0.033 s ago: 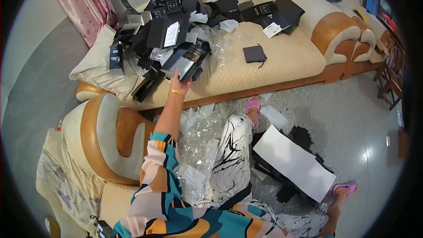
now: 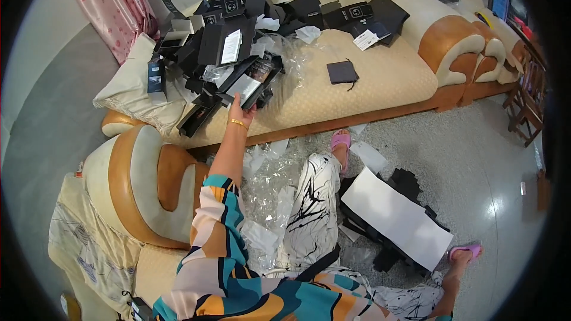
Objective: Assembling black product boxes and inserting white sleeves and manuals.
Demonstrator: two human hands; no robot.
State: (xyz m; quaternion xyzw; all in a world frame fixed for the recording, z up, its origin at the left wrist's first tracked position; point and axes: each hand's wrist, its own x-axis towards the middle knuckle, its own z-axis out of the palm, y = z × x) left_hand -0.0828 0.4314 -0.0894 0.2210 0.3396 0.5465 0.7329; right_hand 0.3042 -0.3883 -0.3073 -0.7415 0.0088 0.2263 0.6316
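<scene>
**Left hand gripped an open black box on the sofa**

The open black box (image 2: 257, 77), long, angular and apparently cardboard, lay on the left half of the sofa (image 2: 380, 77), near its front edge, exposing a smooth silvery-white panel (image 2: 244, 90). The left hand (image 2: 241, 113) clasped the near end, thumb on top; I could not tell the right hand's finger state, out of view. Rigid black cartons (image 2: 211, 44) crowded the sofa's left half; a flat fabric pouch (image 2: 342, 72) rested mid-seat. Before the sofa lay crinkled clear film (image 2: 262, 193), a stiff white sheet (image 2: 392, 217) and 2 pink slippers (image 2: 340, 142).
</scene>
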